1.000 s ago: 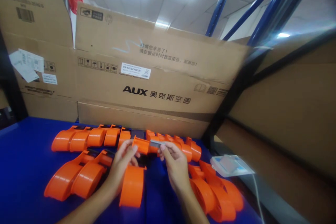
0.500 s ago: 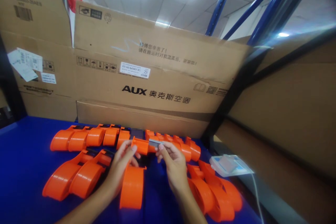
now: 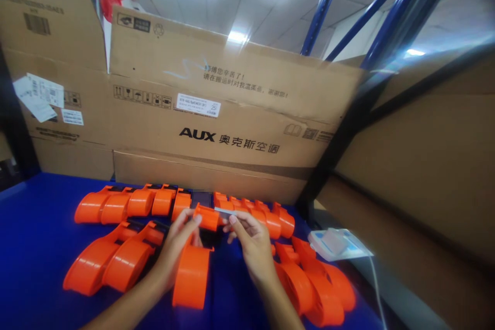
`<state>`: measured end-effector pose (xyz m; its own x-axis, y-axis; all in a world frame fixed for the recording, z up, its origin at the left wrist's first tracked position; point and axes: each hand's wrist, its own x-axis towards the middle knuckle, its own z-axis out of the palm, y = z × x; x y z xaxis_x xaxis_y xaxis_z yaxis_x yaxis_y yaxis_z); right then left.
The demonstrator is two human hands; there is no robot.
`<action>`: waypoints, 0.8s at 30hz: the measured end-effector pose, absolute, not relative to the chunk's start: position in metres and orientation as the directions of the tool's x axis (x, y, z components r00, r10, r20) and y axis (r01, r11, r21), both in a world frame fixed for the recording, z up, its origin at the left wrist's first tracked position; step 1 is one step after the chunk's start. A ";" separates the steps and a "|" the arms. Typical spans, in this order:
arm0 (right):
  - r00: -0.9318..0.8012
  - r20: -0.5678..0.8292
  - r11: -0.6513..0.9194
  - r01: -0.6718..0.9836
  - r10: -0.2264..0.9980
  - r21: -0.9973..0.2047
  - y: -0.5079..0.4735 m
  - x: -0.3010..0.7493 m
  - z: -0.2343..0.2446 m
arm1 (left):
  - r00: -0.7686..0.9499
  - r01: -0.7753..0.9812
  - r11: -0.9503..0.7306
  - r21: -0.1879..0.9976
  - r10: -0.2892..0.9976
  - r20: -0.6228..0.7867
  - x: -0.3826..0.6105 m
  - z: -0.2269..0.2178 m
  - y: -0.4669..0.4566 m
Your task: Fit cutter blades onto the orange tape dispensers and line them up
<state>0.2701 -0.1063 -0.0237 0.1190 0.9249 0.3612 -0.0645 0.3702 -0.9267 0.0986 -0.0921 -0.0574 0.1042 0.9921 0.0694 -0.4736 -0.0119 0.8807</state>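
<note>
An orange plastic tape dispenser [image 3: 192,273] stands on the blue table [image 3: 34,247] in front of me. My left hand [image 3: 178,245] grips its upper end near the nose [image 3: 208,216]. My right hand [image 3: 249,245] pinches a thin grey metal strip [image 3: 225,212] and holds it against that nose. Both hands have their fingers closed.
Rows of several more orange dispensers lie behind [image 3: 131,202], to the left [image 3: 108,260] and to the right [image 3: 317,283]. A white pad with a cable [image 3: 338,244] lies at right. Big AUX cardboard boxes [image 3: 216,113] wall the back; a blue rack post [image 3: 325,0] rises behind.
My right hand has moved the grey strip a little left, closer onto the dispenser's nose. The left hand has kept its grip.
</note>
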 end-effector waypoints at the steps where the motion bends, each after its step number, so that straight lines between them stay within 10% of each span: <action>1: 0.118 0.361 0.370 -0.062 0.925 -0.927 -0.106 0.270 -0.024 | 0.100 -0.465 -0.017 0.885 0.992 0.071 0.099 -0.058 -0.092; 24: 0.183 0.358 0.370 -0.037 0.916 -0.928 -0.109 0.272 -0.025 | 0.043 -0.462 -0.096 0.881 0.991 0.131 0.094 -0.048 -0.094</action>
<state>0.2722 -0.1088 -0.0248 0.1829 0.9157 0.3578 -0.0368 0.3701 -0.9283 0.0942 -0.0942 -0.0475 0.0427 0.9905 0.1307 -0.4625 -0.0964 0.8814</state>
